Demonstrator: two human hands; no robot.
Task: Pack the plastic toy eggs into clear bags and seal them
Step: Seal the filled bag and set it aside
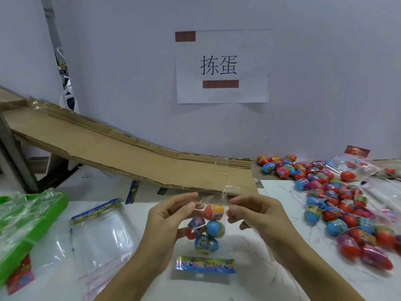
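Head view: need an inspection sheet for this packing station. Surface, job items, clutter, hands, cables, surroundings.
Surface: white table, bare patch near the front edge.
Job's things: clear bag held up with four toy eggs inside, colourful header strip hanging at the bottom; loose toy eggs heaped on the right; empty clear bags on the left.
Clutter: green tray with crumpled plastic; filled bag far right.
Hands: left hand and right hand each pinch the bag's top edge.
Cables: nothing seen.
Surroundings: cardboard ramp; paper sign on the wall.
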